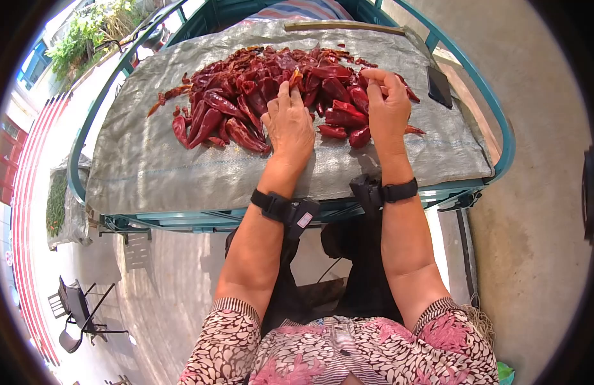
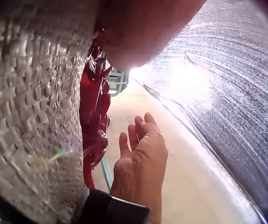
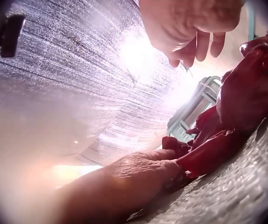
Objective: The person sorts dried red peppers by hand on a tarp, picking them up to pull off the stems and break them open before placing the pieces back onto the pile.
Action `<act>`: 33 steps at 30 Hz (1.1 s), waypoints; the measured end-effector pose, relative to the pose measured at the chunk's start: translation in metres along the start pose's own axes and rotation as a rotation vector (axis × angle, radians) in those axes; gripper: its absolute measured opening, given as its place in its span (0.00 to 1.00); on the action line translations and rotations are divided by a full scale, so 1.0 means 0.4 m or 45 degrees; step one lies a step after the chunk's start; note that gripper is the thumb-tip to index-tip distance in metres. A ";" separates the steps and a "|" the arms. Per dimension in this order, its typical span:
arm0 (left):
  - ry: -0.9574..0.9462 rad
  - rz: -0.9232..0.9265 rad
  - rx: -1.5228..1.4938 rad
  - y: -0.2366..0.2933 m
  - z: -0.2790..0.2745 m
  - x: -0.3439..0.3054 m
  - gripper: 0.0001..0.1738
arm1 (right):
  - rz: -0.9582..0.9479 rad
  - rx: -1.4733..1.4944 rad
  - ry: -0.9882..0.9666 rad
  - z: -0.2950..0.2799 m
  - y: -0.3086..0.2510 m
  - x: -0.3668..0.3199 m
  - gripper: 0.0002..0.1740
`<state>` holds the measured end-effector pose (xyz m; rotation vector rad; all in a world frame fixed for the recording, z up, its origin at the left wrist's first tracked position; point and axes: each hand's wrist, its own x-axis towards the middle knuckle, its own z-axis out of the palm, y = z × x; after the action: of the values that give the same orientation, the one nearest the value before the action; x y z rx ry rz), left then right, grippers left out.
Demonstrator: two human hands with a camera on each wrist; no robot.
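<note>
A heap of dried red chili peppers (image 1: 245,96) lies on a grey woven sheet (image 1: 149,173). At its front middle, my left hand (image 1: 290,125) reaches in and pinches a chili pepper (image 1: 296,79) with an orange-toned side, which shows just past the fingertips. The right wrist view has the left hand (image 3: 138,172) low beside glossy red chilies (image 3: 206,156). My right hand (image 1: 388,112) hovers over the right end of the heap, fingers loosely bent. From the left wrist, the right hand (image 2: 143,158) shows its fingers apart, with nothing visible in them.
A dark phone (image 1: 439,87) lies on the sheet right of the heap. Along the back rests a wooden stick (image 1: 345,27). Teal cart rails (image 1: 505,131) curve round the sheet's sides. A black chair (image 1: 82,311) stands on the ground at left.
</note>
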<state>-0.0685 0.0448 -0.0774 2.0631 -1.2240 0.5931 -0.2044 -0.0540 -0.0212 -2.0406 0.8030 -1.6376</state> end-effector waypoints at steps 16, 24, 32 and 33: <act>-0.155 -0.261 -1.713 -0.007 -0.079 0.045 0.10 | -0.240 0.106 -0.412 0.087 -0.036 -0.021 0.21; 0.091 -0.490 -1.187 -0.033 -0.046 0.041 0.09 | 0.023 -0.110 0.115 0.065 0.015 0.008 0.16; -0.169 -0.007 -0.304 -0.013 -0.035 0.112 0.20 | 0.137 -0.582 0.252 0.032 0.034 0.008 0.22; -0.180 0.045 -0.214 -0.005 -0.029 0.120 0.19 | 0.104 -0.558 0.231 0.032 0.032 0.007 0.22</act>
<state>-0.0454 0.0258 -0.0382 1.9726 -1.3453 0.3514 -0.1938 -0.0660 -0.0303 -2.1174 1.3955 -1.7349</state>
